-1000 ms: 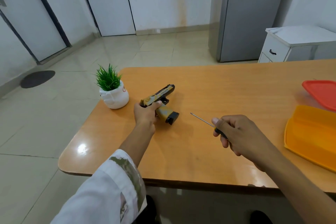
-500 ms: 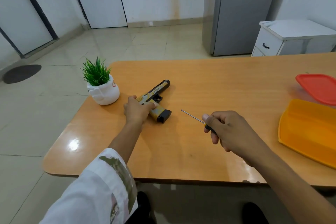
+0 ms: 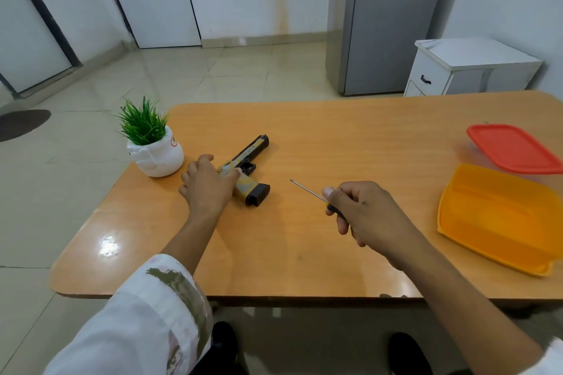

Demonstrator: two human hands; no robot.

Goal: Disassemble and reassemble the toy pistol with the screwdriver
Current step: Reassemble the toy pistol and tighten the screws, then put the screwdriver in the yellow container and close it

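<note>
The pistol lies flat near the table's far left corner. The left hand has settled over its rear, thumb across the frame, holding it down. The right hand grips the screwdriver, its tip still well apart from the pistol. I judge the pistol is steadied but no screw is engaged yet.

Both arms extended forward.
Left hand, palm down, apparently clasps the toy pistol; right hand grips the screwdriver, fingers curled.
</note>
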